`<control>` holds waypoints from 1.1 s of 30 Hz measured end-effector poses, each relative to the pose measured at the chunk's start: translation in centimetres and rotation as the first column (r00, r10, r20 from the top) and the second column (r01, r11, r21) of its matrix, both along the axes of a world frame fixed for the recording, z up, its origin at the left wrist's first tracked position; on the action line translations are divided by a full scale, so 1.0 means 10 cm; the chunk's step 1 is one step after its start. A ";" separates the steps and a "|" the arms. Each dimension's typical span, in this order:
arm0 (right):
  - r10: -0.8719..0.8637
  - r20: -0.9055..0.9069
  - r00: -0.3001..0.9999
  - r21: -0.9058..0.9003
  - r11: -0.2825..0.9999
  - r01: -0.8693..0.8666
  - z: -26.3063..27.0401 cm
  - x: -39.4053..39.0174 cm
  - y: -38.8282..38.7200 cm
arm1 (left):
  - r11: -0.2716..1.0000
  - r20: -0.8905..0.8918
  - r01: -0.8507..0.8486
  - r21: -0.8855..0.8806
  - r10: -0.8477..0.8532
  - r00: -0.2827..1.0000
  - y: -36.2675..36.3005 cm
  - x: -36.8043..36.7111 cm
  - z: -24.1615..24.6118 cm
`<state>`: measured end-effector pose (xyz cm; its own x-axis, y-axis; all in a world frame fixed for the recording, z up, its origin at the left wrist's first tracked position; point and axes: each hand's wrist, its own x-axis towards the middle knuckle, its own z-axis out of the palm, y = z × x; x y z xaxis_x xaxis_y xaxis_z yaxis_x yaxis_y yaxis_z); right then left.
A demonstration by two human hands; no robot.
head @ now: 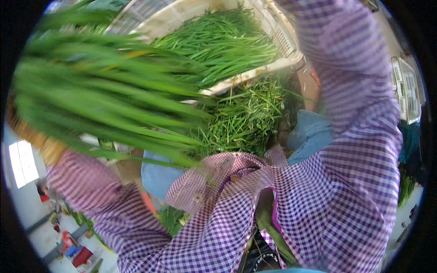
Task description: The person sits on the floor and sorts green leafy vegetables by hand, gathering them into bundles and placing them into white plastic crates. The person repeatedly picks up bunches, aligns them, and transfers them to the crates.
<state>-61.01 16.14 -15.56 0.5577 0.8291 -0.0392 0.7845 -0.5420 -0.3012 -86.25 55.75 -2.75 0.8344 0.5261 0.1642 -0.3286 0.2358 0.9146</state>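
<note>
A large bunch of long, flat green leaves [102,85], like garlic chives, fills the left of the view, blurred by motion. My left hand [42,141], in a yellowish-brown glove, is at the bunch's lower left edge and holds it up; the leaves hide most of the fingers. My right arm [351,58] reaches up past the top edge, so my right hand is out of view. Ahead of me stands a white plastic crate [286,36] with more leaves [222,47] lying in it. Loose, tangled trimmings [249,119] are heaped between the crate and my lap.
Another light-coloured crate [131,15] is at the upper left, beside the first. A white crate [408,90] stands at the far right, with green leaves [405,191] below it. Red and blue items [76,252] lie on the pale floor at the lower left.
</note>
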 end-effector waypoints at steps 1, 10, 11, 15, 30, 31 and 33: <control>0.052 0.002 0.999 0.024 0.998 -0.052 0.14 -0.29 -0.03 | 0.999 -0.025 0.032 -0.036 -0.033 0.999 -0.33 -0.02 -0.20; 0.124 -0.382 0.916 -0.380 0.882 -0.278 -0.76 -2.21 -0.25 | 0.477 -0.253 0.032 -0.879 -0.521 0.815 -3.01 -0.94 -2.45; 0.066 -0.414 0.908 -0.434 0.862 -0.261 -1.04 -2.27 -0.29 | 0.424 -0.227 0.029 -0.905 -0.539 0.811 -3.12 -1.03 -2.67; -0.209 -0.481 0.851 -0.596 0.790 -0.143 -2.24 -2.44 -0.35 | -0.144 -0.043 -0.107 -0.984 -0.395 0.918 -3.56 -1.27 -3.35; 0.484 -0.221 0.847 0.237 0.869 -0.434 -1.78 -2.66 -0.81 | -0.260 -0.056 -0.191 -0.947 -0.450 0.891 -3.48 -1.34 -3.44; 0.541 -0.139 0.829 0.123 0.840 -0.528 -1.83 -2.73 -0.71 | -0.405 0.002 -0.150 -0.902 -0.352 0.936 -3.42 -1.34 -3.43; 0.253 -0.638 0.727 0.230 0.964 -0.134 -1.83 -2.75 -0.48 | 0.240 -0.087 0.042 -0.970 -0.501 0.861 -3.23 -1.37 -3.41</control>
<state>-88.52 11.35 -33.83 0.2683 0.9435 -0.1945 0.4400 -0.2997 -0.8465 -99.96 23.49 -36.82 0.8236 -0.1557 -0.5454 0.1907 0.9816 0.0078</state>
